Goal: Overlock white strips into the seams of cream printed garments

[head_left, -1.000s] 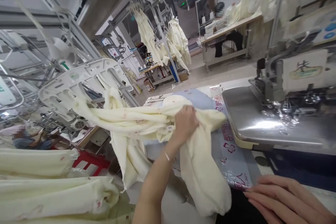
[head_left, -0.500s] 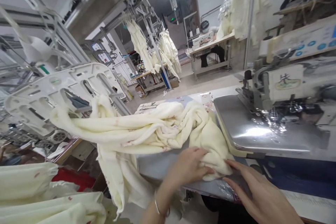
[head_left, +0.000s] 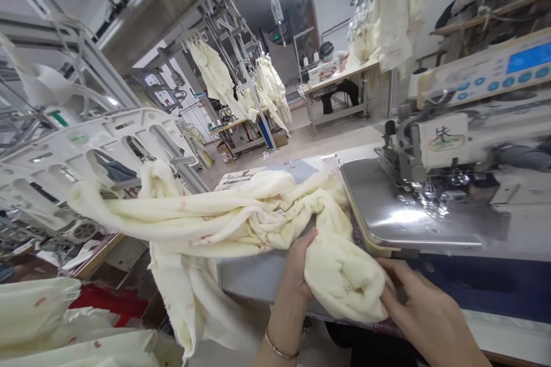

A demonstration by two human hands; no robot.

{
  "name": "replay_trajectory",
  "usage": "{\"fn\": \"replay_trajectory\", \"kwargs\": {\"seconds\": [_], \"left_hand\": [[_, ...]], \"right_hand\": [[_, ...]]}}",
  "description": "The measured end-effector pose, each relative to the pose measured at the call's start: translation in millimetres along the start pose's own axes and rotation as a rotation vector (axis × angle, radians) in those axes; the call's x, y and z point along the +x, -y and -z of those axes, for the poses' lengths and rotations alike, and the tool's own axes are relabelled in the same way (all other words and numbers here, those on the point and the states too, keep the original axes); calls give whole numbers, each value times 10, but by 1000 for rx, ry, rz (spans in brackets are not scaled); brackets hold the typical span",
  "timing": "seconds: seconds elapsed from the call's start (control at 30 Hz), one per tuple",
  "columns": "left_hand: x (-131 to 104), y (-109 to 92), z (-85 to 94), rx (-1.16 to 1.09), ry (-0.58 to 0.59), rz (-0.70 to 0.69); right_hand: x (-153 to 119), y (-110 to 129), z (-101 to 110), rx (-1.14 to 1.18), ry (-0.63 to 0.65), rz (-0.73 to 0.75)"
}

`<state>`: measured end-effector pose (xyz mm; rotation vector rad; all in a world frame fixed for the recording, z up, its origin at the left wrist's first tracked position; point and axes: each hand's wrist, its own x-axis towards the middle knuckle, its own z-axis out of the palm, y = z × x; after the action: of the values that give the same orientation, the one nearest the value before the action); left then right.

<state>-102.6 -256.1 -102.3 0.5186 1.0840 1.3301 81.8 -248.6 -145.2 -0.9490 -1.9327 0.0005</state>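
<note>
Cupping the bunched end of the cream garment (head_left: 344, 275), your left hand (head_left: 298, 269) supports it while your right hand (head_left: 424, 309) pinches its edge, just beside the sewing machine (head_left: 443, 143). Cloth reaches the slotted rack (head_left: 92, 137); the red crate's (head_left: 109, 301) contents are unclear.

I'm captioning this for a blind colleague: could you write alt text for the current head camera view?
A left hand and right hand hold a bunched end of pale yellow cloth beside a sewing machine. The cloth stretches leftward to a white rack; farther back, someone sits at a table.
</note>
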Motion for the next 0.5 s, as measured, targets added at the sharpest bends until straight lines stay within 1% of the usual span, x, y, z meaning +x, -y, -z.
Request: {"fn": "replay_trajectory", "kwargs": {"seconds": [0.07, 0.13, 0.17, 0.23, 0.3, 0.33, 0.4, 0.47, 0.5], "left_hand": [[-14, 71, -73, 26, 27, 33], [-47, 132, -143, 54, 19, 22], [-64, 154, -172, 78, 10, 6], [-92, 176, -206, 149, -8, -37], [-113, 160, -193, 249, -38, -95], [-127, 143, -170, 309, -62, -135], [-180, 109, -118, 435, -137, -240], [-283, 121, -108, 542, -241, -382], [-351, 158, -136, 623, -300, -510]], "right_hand": [[-17, 10, 114, 14, -39, -40], [-4, 75, 207, 83, -64, -22], [11, 115, 238, 120, -57, 13], [46, 169, 264, 153, 3, 108], [70, 150, 271, 131, 64, 175], [76, 114, 283, 116, 79, 183], [88, 19, 351, 121, 66, 165], [122, -46, 478, 160, 2, 59], [151, -51, 553, 187, -40, -19]]}}
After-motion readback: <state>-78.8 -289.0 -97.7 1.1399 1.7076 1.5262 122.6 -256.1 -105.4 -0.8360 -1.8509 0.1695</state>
